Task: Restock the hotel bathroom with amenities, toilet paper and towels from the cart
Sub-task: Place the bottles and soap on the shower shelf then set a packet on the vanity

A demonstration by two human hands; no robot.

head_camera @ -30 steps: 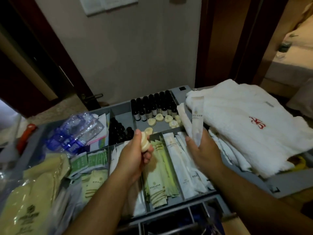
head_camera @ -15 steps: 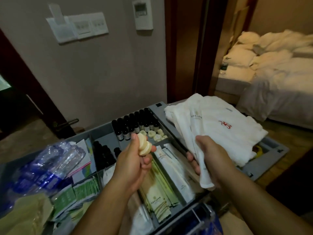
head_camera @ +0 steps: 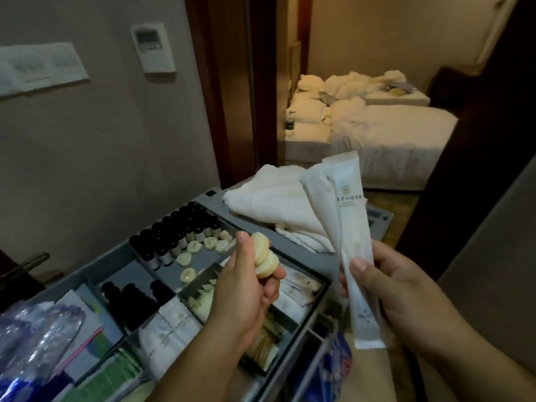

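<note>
- Up came my right hand [head_camera: 406, 294] since half a second back, and I saw the white sachets [head_camera: 345, 227] it gripped standing nearly upright, in front of the towels [head_camera: 269, 204].
- My left hand [head_camera: 243, 291] was curled round two cream soaps [head_camera: 265, 258], held just above the cart tray [head_camera: 310, 271].
- Dark bottles [head_camera: 174, 236] and loose soaps [head_camera: 191, 246] sat together in the tray's far compartment.
</note>
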